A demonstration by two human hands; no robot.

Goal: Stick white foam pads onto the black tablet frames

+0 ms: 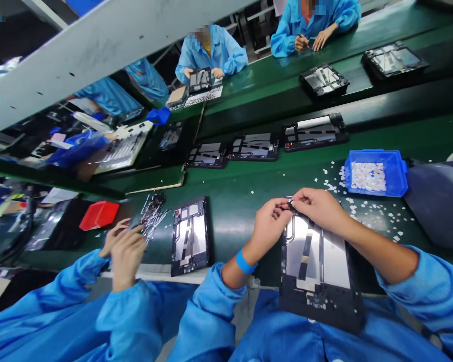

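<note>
Both hands meet at the far end of an open tablet frame [319, 266] that lies flat on the near edge of the green table [234, 201], its near end overhanging toward the person's lap. Its long axis runs away from the person, tilted slightly to the left at the top. The left hand [270, 223], with a blue band at the wrist, and the right hand [319, 206] each pinch fingertips together on a small part [290, 202] at the frame's top edge; the part is too small to make out. Inside the frame, silvery plates flank a dark strip that runs along the same long axis.

Just right of the hands, white scraps [377, 211] are scattered around a blue tray [375, 173] holding more of them. To the left lies a second frame [191, 235], also lengthwise away from the edge, beside a co-worker's hands [124, 246] and a heap of thin dark strips [153, 211]. A red tray [98, 215] sits farther left. More frames [254, 147] lie in a row across the table's middle.
</note>
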